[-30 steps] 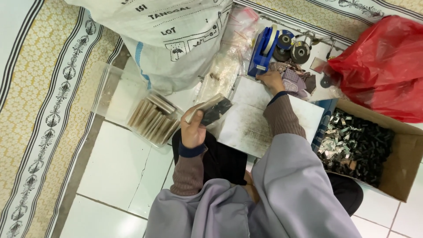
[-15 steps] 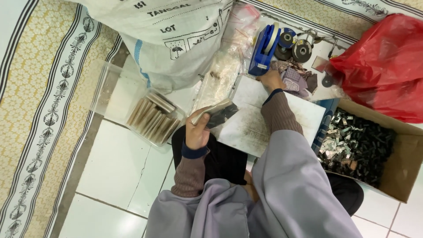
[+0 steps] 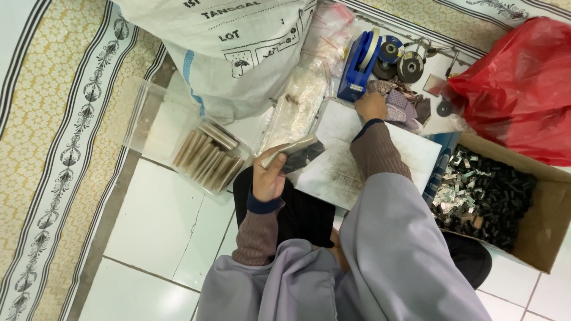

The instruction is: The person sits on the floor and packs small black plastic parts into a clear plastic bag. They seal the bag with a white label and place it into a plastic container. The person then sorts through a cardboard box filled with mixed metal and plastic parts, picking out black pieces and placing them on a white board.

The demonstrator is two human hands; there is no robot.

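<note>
My left hand [image 3: 269, 176] holds a long silvery-grey bundle [image 3: 289, 151] with a dark piece below it, raised above my lap. My right hand [image 3: 371, 104] reaches forward and rests on a pile of small dark and patterned pieces [image 3: 404, 104] beside a blue tape dispenser [image 3: 358, 66]. A stained white sheet [image 3: 351, 160] lies under my right forearm. A clear plastic tray [image 3: 156, 122] at the left holds several similar silvery bundles [image 3: 209, 153].
A large white printed sack [image 3: 238, 47] lies at the top. Clear plastic bags [image 3: 300, 101] lie beside it. A red plastic bag [image 3: 517, 83] sits at the right, above a cardboard box [image 3: 544, 208] of small dark and silver parts. Tape rolls [image 3: 399, 59] stand near the dispenser.
My left hand with its bundle has stayed nearly in place, shifting slightly. My right hand has stayed on the pile of small pieces by the dispenser.
</note>
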